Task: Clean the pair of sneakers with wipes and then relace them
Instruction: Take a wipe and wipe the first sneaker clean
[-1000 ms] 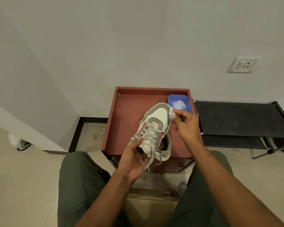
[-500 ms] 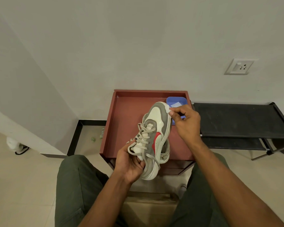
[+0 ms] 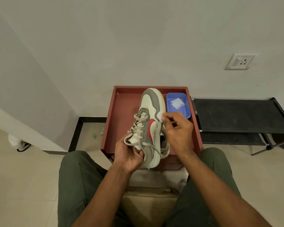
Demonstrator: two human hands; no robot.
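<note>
Two hands worked on one sneaker (image 3: 152,122), held in the air above the red-brown tray (image 3: 121,115), which serves as the landmark for everything else. The left hand (image 3: 129,154) gripped the shoe at its heel end, at the near edge of the tray, fingers curled tight around the collar and tongue with the loose laces (image 3: 138,128) spilling over them. The shoe's long axis ran from that grip away toward the tray's far wall, toe pointing off from the person and tilted so its red-marked outer side faced up and right. The right hand (image 3: 179,130) sat just right of the shoe, over the tray's right half, its fingertips pinched shut on a small crumpled wipe (image 3: 160,115) that touched the white midsole edge about midway along the sneaker. So the surface being cleaned lay directly left of the pinching fingers, and the right hand was the nearer one to it; any wiping stroke would probably have to travel along the sole line, toward toe or heel, while the left hand steadied or rolled the shoe. The second sneaker (image 3: 164,143) lay on the tray floor near its front edge, mostly hidden beneath the held one. A blue container (image 3: 170,110) with spare wipes (image 3: 177,103) stood in the tray's far right corner, close beyond the right hand. Judging by the laces threaded through the eyelets, cleaning looked to be the step in hand, with relacing not yet begun
</note>
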